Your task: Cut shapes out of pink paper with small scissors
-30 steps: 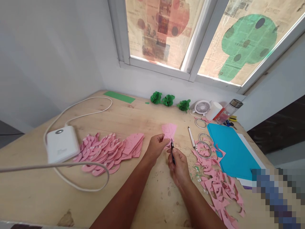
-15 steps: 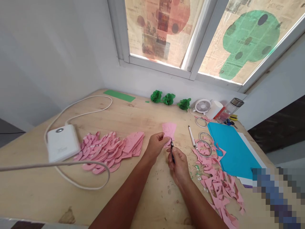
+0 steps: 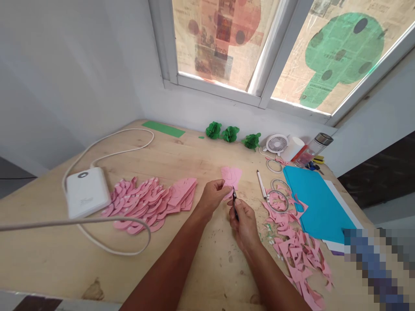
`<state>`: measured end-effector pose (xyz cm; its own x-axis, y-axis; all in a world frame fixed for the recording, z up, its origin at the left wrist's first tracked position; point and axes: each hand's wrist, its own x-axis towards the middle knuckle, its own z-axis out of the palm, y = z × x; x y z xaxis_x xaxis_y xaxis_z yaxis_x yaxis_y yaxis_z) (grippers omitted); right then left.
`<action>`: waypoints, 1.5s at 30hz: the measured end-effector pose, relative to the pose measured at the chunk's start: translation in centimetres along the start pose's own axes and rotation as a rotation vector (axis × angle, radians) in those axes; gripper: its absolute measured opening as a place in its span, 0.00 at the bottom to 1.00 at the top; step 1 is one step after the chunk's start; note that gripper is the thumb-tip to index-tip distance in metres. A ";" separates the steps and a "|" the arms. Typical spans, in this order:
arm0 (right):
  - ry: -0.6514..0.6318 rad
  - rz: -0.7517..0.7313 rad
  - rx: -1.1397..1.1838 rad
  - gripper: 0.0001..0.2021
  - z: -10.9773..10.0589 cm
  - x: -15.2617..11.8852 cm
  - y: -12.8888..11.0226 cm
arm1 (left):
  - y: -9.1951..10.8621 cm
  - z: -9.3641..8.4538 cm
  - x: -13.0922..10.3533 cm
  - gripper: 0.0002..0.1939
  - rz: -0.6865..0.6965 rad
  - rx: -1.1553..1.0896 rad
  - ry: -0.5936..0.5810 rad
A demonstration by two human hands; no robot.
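My left hand pinches the edge of a pink sheet of paper with faint drawn outlines on it. In my right hand is a pair of scissors with dark handles, partly covered by the fingers. Its tip meets the paper close to my left fingertips. To the left lies a pile of cut pink paper pieces, with flatter pink sheets at its right end. Curled pink paper scraps spread out beyond my right forearm.
A white power bank with a looping cable is at left. Along the wall stand green paper flowers, a small fan and a glass bottle. Tape rolls, a pen and blue sheets lie right.
Both hands keep nearly the same hold, and the pink paper has turned very slightly. The whole view has shifted a little.
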<state>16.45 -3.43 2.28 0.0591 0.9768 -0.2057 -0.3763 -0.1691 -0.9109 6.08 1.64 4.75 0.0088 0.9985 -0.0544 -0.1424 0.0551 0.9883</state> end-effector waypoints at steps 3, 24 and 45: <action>-0.001 0.000 -0.004 0.17 -0.1 0.0 0.1 | 0.0 0.0 0.0 0.08 0.002 0.005 -0.043; 0.007 0.008 0.006 0.17 0.1 0.0 -0.1 | -0.1 0.1 0.0 0.09 0.017 0.005 -0.053; 0.012 0.020 -0.021 0.18 -0.1 0.1 -0.1 | 0.3 -0.2 0.1 0.09 -0.016 0.009 -0.067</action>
<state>16.59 -3.35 2.38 0.0627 0.9717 -0.2279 -0.3581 -0.1913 -0.9139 5.84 1.76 4.98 0.0772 0.9952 -0.0609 -0.1324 0.0707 0.9887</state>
